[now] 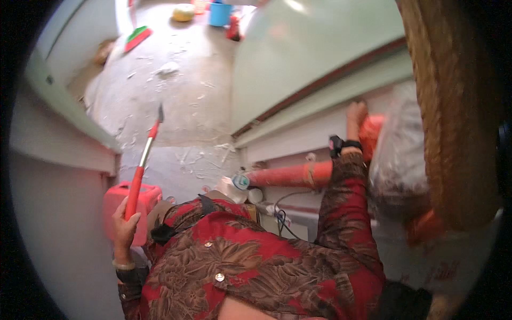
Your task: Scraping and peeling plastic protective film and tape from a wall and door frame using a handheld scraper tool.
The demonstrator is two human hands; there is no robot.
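In my left hand (125, 226) is a long tool (136, 188) with a red grip, a bare metal shaft section and a small dark blade-like head pointing away from me. My right hand (357, 112) reaches far out to the right, blurred, with its fingers curled near the pale wall. Just below it is an orange-red plastic bag or wrap (370, 134), and whether the hand grips anything there is hidden. A black strap device (345, 145) sits on the right wrist. Beside my left hand stands a pink-red plastic jerrycan (132, 212).
White scraps (168, 69) litter the floor before the doorway. A pale green door (312, 60) stands to the right. A red pipe-like cylinder (288, 176), a dark cable (280, 220) and a clear plastic bag (400, 160) lie rightward. Farther off are a broom head (138, 39) and a blue bucket (220, 15).
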